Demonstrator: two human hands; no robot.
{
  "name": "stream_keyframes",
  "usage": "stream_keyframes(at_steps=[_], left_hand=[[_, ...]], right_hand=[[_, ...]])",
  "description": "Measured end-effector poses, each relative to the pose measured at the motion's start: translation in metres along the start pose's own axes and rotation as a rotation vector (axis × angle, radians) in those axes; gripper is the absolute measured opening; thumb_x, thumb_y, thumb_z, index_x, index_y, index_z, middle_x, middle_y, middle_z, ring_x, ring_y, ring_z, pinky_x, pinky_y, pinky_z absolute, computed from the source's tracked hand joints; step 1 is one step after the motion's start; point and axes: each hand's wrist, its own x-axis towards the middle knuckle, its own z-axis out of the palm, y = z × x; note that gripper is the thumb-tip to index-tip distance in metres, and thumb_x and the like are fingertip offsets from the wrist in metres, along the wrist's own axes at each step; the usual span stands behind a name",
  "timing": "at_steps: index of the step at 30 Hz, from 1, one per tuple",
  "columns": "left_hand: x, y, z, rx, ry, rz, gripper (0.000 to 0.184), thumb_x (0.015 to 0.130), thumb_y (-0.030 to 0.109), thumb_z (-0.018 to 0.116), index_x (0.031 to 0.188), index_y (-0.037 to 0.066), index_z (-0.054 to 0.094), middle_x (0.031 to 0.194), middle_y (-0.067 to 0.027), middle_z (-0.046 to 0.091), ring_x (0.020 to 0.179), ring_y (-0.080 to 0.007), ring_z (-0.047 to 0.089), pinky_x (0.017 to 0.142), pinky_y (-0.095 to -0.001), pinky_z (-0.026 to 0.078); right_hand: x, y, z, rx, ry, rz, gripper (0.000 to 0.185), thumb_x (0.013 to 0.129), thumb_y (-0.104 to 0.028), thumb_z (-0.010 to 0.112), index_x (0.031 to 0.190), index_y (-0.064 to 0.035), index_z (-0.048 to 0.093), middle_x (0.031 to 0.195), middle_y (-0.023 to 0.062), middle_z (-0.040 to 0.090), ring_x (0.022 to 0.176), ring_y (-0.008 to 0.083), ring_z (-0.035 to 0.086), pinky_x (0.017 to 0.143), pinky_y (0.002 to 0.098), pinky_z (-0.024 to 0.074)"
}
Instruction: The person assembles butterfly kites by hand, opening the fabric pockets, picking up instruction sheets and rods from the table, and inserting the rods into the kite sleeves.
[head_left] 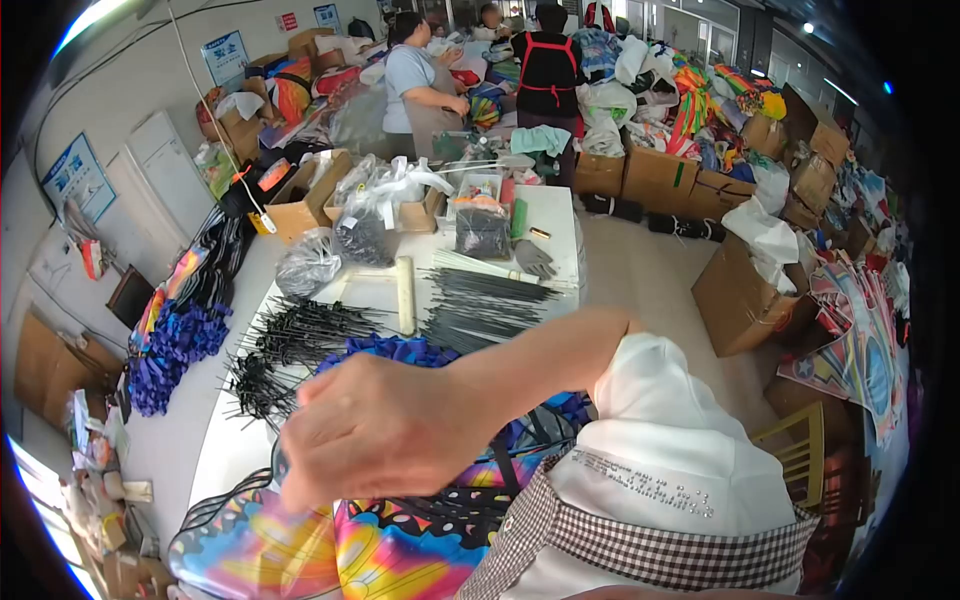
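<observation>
My right hand (370, 430) is raised in front of me at the end of my bent arm, its back towards the camera. The fingers are curled closed, and whatever they may hold is hidden. Below the hand lies colourful butterfly-patterned kite fabric (400, 555), pink, yellow and blue with black edges. Blue-purple gathered fabric (400, 347) shows just beyond my wrist. A bundle of thin black rods with fittings (275, 350) lies to the left, and straight dark rods (485, 305) lie further back. My left hand is not visible.
On the white table (225, 440) stand a clear box of black parts (482, 232), plastic bags (307, 262) and a grey glove (534, 259). Blue-purple fabric bundles (175, 350) hang at left. Cardboard boxes (745, 290) and a yellow chair (795, 455) stand at right. Two people (547, 85) work behind.
</observation>
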Motion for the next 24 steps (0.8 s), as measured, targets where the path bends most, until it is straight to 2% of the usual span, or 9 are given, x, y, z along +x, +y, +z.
stream_keyframes(at_steps=[2, 4, 7, 14, 15, 18, 20, 21, 24], left_hand=[[-0.069, -0.015, 0.008, -0.067, -0.042, 0.151, 0.082, 0.082, 0.052, 0.064, 0.148, 0.02, 0.028, 0.143, -0.0166, 0.044, 0.128, -0.034, 0.044, 0.105, -0.0569, 0.029], [-0.135, -0.012, 0.002, -0.135, -0.086, 0.289, 0.074, 0.083, 0.049, 0.063, 0.143, 0.017, 0.033, 0.14, -0.0173, 0.045, 0.125, -0.0346, 0.045, 0.104, -0.0557, 0.031], [-0.22, 0.01, -0.002, -0.257, -0.147, 0.481, 0.063, 0.085, 0.044, 0.061, 0.135, 0.014, 0.039, 0.135, -0.0183, 0.048, 0.121, -0.0357, 0.046, 0.101, -0.054, 0.033], [-0.349, 0.144, 0.005, -0.589, -0.334, 0.978, 0.04, 0.089, 0.032, 0.057, 0.117, 0.005, 0.055, 0.123, -0.0207, 0.054, 0.112, -0.038, 0.05, 0.096, -0.0498, 0.039], [-0.359, 0.158, 0.005, -0.621, -0.366, 1.048, 0.037, 0.089, 0.031, 0.056, 0.115, 0.004, 0.057, 0.121, -0.021, 0.055, 0.111, -0.0383, 0.05, 0.095, -0.0492, 0.04], [-0.4, 0.154, -0.006, -0.673, -0.514, 1.177, 0.032, 0.091, 0.026, 0.054, 0.107, 0.0, 0.064, 0.116, -0.022, 0.057, 0.107, -0.0393, 0.052, 0.092, -0.0474, 0.042], [-0.405, 0.143, -0.01, -0.475, -0.695, 1.282, 0.04, 0.088, 0.029, 0.058, 0.118, 0.003, 0.059, 0.125, -0.0209, 0.051, 0.112, -0.0433, 0.046, 0.095, -0.0483, 0.04], [-0.415, 0.141, -0.018, -0.566, -0.873, 1.023, 0.046, 0.087, 0.029, 0.06, 0.125, 0.004, 0.053, 0.126, -0.0215, 0.051, 0.11, -0.0429, 0.047, 0.094, -0.0474, 0.04], [-0.44, 0.116, -0.013, -0.556, -0.879, 0.995, 0.05, 0.086, 0.028, 0.061, 0.129, 0.005, 0.051, 0.122, -0.0206, 0.051, 0.108, -0.0415, 0.047, 0.092, -0.0465, 0.041]], right_hand=[[0.025, -0.021, -0.018, 0.066, 0.015, -0.159, 0.009, 0.088, -0.012, 0.057, 0.095, -0.0085, 0.06, 0.077, 0.0022, 0.052, 0.069, 0.0197, 0.057, 0.058, 0.032, 0.0432], [0.04, -0.046, -0.013, 0.041, 0.066, -0.219, 0.016, 0.074, -0.023, 0.062, 0.078, -0.0097, 0.054, 0.064, 0.001, 0.05, 0.057, 0.0228, 0.055, 0.055, 0.0367, 0.0441], [0.028, -0.069, -0.045, 0.003, 0.11, -0.252, 0.015, 0.075, -0.021, 0.062, 0.079, -0.0085, 0.055, 0.066, 0.0023, 0.052, 0.058, 0.0229, 0.055, 0.055, 0.0359, 0.044], [-0.007, -0.162, -0.138, -0.214, 0.205, -0.311, 0.009, 0.078, -0.012, 0.062, 0.081, -0.0047, 0.057, 0.075, 0.0068, 0.057, 0.059, 0.0232, 0.056, 0.052, 0.0332, 0.044], [-0.005, -0.135, -0.123, -0.241, 0.232, -0.31, 0.008, 0.078, -0.01, 0.062, 0.082, -0.0041, 0.058, 0.076, 0.0075, 0.058, 0.06, 0.0233, 0.056, 0.052, 0.0328, 0.044], [-0.049, -0.173, -0.154, -0.206, 0.316, -0.251, 0.007, 0.079, -0.008, 0.062, 0.082, -0.003, 0.058, 0.078, 0.0088, 0.06, 0.06, 0.0234, 0.056, 0.051, 0.0321, 0.044], [-0.096, -0.18, -0.183, -0.659, -0.039, 0.455, 0.013, 0.088, -0.007, 0.062, 0.099, -0.0014, 0.065, 0.079, 0.0097, 0.062, 0.059, 0.0164, 0.055, 0.053, 0.0273, 0.0444], [-0.103, -0.154, -0.158, -0.491, 0.321, 0.491, 0.015, 0.094, -0.005, 0.056, 0.105, -0.0012, 0.065, 0.077, 0.0049, 0.06, 0.061, 0.0114, 0.053, 0.054, 0.0234, 0.0423], [-0.191, -0.103, -0.167, -0.321, 0.278, 0.999, 0.018, 0.097, -0.011, 0.054, 0.108, -0.0048, 0.066, 0.075, 0.0009, 0.058, 0.061, 0.0073, 0.052, 0.056, 0.0207, 0.043]])
